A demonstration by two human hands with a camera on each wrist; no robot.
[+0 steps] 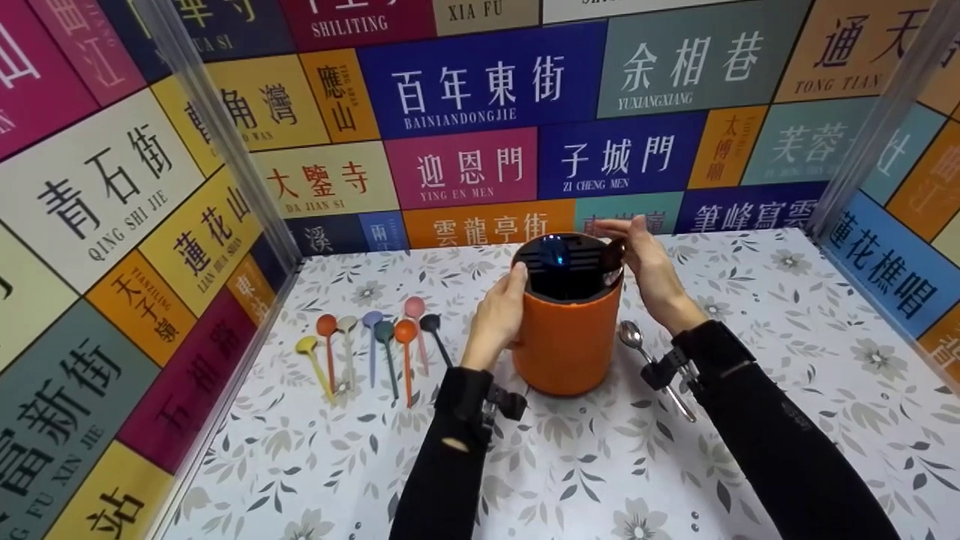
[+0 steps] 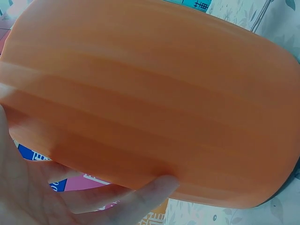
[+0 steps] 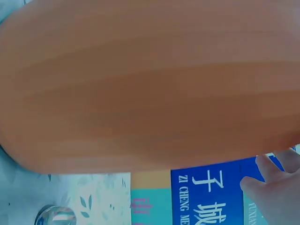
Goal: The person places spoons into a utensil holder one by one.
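Observation:
An orange utensil holder with a dark inner rim stands on the table. My left hand grips its left side near the top; in the left wrist view a fingertip presses on the orange wall. A shiny blue spoon head shows inside the opening. My right hand is at the right of the rim, close to a dark brown shiny spoon head; whether it pinches this spoon I cannot tell. Fingers of the right hand show beside the holder in the right wrist view.
A silver spoon lies on the table right of the holder, partly behind the right wrist's camera. Several coloured spoons, among them a yellow one and a pink one, lie at the left. Printed panels enclose the table's back and sides.

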